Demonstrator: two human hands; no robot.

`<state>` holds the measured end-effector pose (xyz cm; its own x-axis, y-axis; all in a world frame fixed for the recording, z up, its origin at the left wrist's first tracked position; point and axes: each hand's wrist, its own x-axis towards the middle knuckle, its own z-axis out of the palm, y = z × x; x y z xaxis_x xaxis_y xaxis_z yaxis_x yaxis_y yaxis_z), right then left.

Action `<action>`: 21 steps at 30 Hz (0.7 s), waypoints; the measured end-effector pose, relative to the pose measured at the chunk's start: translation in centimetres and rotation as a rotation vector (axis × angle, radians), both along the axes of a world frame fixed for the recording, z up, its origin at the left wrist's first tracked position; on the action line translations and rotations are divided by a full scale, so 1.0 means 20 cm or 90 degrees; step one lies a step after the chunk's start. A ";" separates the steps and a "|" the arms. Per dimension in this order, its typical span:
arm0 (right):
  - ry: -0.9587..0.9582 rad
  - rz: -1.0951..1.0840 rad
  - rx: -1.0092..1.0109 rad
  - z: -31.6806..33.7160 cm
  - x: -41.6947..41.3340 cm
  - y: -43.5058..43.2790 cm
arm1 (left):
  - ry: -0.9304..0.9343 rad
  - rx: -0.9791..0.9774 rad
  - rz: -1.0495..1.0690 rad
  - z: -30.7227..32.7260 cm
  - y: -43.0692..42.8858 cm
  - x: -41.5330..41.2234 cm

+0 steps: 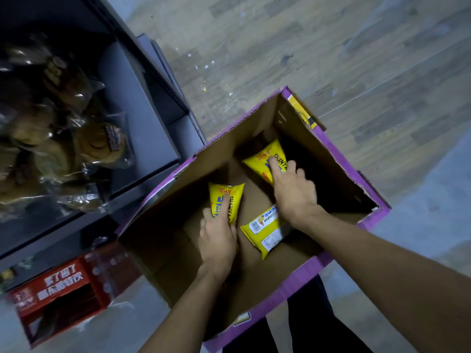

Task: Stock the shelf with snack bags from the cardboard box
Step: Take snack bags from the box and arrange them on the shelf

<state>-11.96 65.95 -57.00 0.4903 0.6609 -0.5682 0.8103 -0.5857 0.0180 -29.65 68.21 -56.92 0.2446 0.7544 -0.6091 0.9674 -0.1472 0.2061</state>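
**A:** Where are your hands?

**B:** Both are down inside the cardboard box [229, 149], which stands open on the wooden floor [331, 47] just beside the shelf [142, 123].

**A:** What is the left one doing?

**B:** My left hand [218, 238] holds the left snack bag [216, 193], a yellow one standing near the box's left wall. My thumb is on its left edge, my index finger lies straight up its front, and my other fingers wrap its right edge.

**A:** And the right?

**B:** My right hand [293, 189] reaches further in, onto the far snack bag [260, 155], which leans in the back corner. My index finger lies straight along its face and the other fingers bend over its right edge. I cannot see my thumb.

**A:** Is anything else in the box?

**B:** There is a third snack bag [265, 233]. It lies flat on the box floor with its white label side up, between my two wrists. Its upper corner is hidden under my right wrist, and neither hand grips it. The left and far bags are well apart, with bare cardboard between them.

**A:** What is on the shelf?

**B:** Clear wrapped pastries [99, 143] are piled on the upper board to my left. Lower down, near the floor, there is a red carton [63, 284] with white lettering.
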 end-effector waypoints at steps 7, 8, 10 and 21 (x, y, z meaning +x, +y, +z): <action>-0.073 0.015 0.079 0.50 -0.22 -0.06 | -0.082 0.035 -0.001 0.51 -0.04 -0.10; -0.082 0.015 0.084 0.58 -0.25 -0.07 | -0.100 0.033 0.006 0.59 -0.05 -0.12; -0.099 -0.006 0.108 0.76 -0.28 -0.10 | -0.133 0.027 0.027 0.75 -0.07 -0.14; -0.099 -0.091 0.219 1.50 -0.38 -0.25 | -0.275 0.148 0.042 1.35 -0.15 -0.19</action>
